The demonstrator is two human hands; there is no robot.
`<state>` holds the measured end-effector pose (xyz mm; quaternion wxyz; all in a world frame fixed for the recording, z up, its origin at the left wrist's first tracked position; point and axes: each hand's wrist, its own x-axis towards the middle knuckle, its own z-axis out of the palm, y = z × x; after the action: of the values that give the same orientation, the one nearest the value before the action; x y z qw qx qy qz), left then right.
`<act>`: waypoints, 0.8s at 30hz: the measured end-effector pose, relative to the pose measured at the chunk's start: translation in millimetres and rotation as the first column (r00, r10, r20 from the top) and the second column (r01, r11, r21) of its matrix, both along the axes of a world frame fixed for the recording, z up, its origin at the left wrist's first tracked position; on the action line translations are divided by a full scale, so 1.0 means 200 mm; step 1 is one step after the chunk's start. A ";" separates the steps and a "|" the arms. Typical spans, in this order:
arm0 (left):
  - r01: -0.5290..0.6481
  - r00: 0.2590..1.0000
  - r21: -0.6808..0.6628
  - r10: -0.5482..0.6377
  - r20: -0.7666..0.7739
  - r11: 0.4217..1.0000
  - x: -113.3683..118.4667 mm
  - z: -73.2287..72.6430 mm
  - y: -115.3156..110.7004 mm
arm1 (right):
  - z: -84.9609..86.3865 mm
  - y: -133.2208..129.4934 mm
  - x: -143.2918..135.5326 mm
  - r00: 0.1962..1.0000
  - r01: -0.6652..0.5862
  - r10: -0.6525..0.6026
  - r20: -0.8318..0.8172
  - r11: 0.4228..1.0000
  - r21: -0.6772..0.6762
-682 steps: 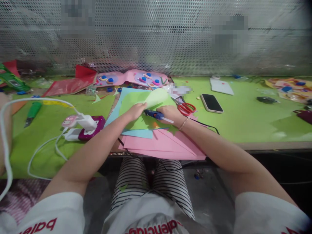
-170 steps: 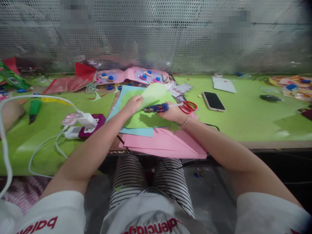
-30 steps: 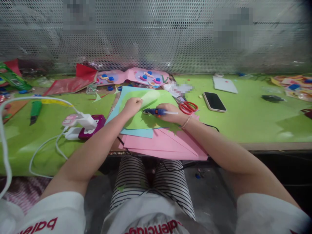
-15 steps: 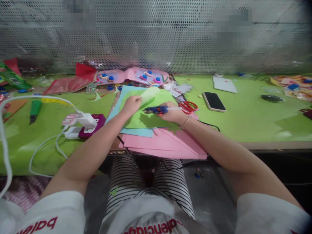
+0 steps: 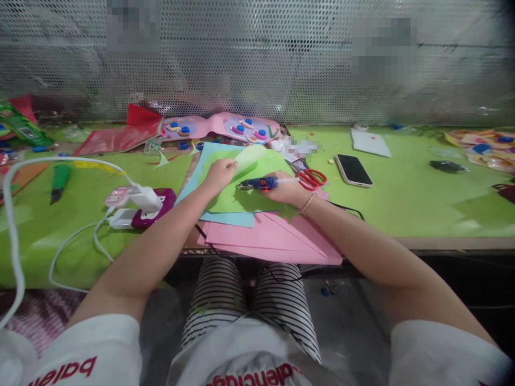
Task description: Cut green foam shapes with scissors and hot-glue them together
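A pale green piece of paper is pinched in my left hand, raised over a bright green paper sheet. My right hand is wrapped round a blue hot glue gun with a clear glue stick coming out of its back and a small red light showing. The gun's tip points left, above the green sheet. Under that sheet lie light blue paper and several pink sheets. Red-handled scissors lie just beyond my right wrist, their blades partly hidden.
A phone lies to the right, with a white card behind it. At left are a purple power strip with white plugs and a green cutter. Pink decorated pieces lie at the back, before a perforated metal panel.
The pale green paper has tilted slightly in my left hand. The glue gun stays at almost the same spot in my right hand; the whole view has shifted a little.
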<state>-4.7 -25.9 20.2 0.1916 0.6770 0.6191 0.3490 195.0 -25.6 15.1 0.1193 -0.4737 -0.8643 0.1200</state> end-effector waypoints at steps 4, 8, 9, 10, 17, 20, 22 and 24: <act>0.020 1.000 0.016 -0.020 -0.009 1.000 -0.01 -0.01 0.01 | -0.01 0.02 0.00 1.000 0.017 -0.018 -0.025 1.000 -0.013; 0.026 0.999 0.024 -0.025 -0.029 0.999 -0.02 -0.03 0.01 | -0.03 0.06 0.02 0.998 -0.036 0.037 -0.042 0.999 0.029; 0.028 0.999 0.029 -0.027 -0.036 0.999 -0.02 -0.03 0.01 | -0.04 0.07 0.02 0.998 -0.055 0.057 -0.035 0.997 0.047; 0.028 0.999 0.034 -0.027 -0.043 0.999 -0.01 -0.03 0.01 | -0.04 0.07 0.02 0.997 -0.074 0.076 -0.024 0.995 0.063; 0.046 0.997 0.046 -0.043 -0.064 0.998 -0.01 -0.03 0.01 | -0.03 0.07 0.02 0.998 -0.014 0.011 0.064 0.999 0.052; 0.044 0.997 0.042 -0.041 -0.066 0.998 -0.01 -0.03 0.00 | -0.03 0.06 0.01 0.992 0.011 -0.019 0.122 0.998 0.068; 0.040 0.997 0.042 -0.037 -0.069 0.998 -0.01 -0.03 0.01 | -0.02 0.05 0.01 0.990 -0.008 -0.003 0.144 0.997 0.076; 0.038 0.997 0.043 -0.034 -0.073 0.998 -0.01 -0.03 0.01 | -0.02 0.05 0.01 0.989 -0.030 0.018 0.150 0.997 0.076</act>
<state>-6.7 -23.8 14.2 0.1603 0.7043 0.6055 0.3342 197.6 -15.1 10.5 0.0715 -0.4659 -0.8805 0.0517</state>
